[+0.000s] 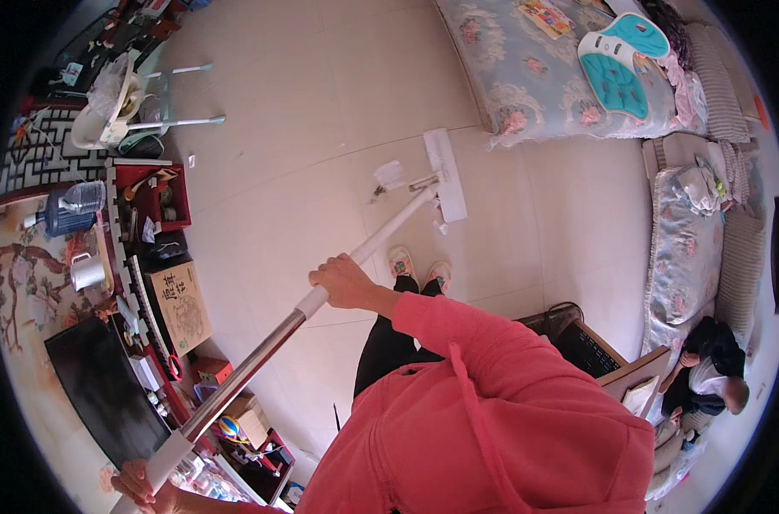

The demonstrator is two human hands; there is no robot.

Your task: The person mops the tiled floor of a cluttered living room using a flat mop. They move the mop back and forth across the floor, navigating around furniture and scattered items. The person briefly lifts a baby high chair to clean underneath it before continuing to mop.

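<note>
A flat mop with a white rectangular head (445, 173) lies on the tiled floor, beyond my shoes. Its pole (254, 363), bare metal between white sleeves, slants down to the lower left. My right hand (345, 283) grips the white lower sleeve at mid-pole. At the upper end, near the picture's lower-left rim, my left hand (142, 486) is wrapped around the white grip. Left of the mop head lie a white scrap (389, 174) and a small dark clump of debris (379, 191). Small white bits (440, 226) lie by the head's near end.
A flowered daybed (492, 77) bears a teal seat cushion (614, 83). Along the left stand a folding chair (123, 109), a red drawer unit (146, 193), a cardboard box (180, 308) and a television (106, 385). A seated person (704, 372) is at right, behind a small table (633, 376).
</note>
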